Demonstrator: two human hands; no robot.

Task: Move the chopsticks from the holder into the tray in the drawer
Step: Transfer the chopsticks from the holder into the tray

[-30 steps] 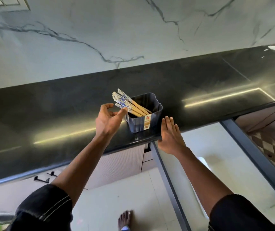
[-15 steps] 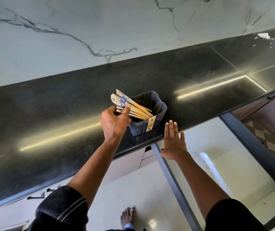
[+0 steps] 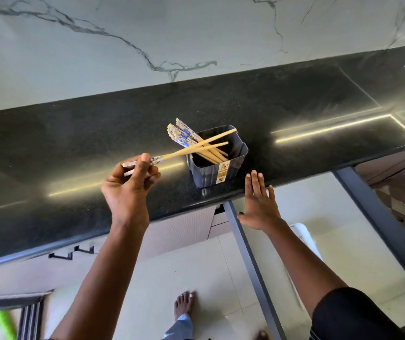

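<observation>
Chopsticks [image 3: 197,148]: 2 pinched by left hand [image 3: 130,182], rest in holder [image 3: 207,173]; right hand [image 3: 257,204] flat.

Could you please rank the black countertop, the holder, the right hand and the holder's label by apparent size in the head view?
1. The black countertop, by far the largest.
2. The holder and the right hand look about alike. The hand seems nearer the camera, so I leave them unranked.
3. The label, smallest.

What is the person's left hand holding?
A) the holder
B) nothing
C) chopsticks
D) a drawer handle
C: the left hand pinches chopsticks by their patterned ends, their tips over the holder; the right hand is flat and holds nothing.
</observation>
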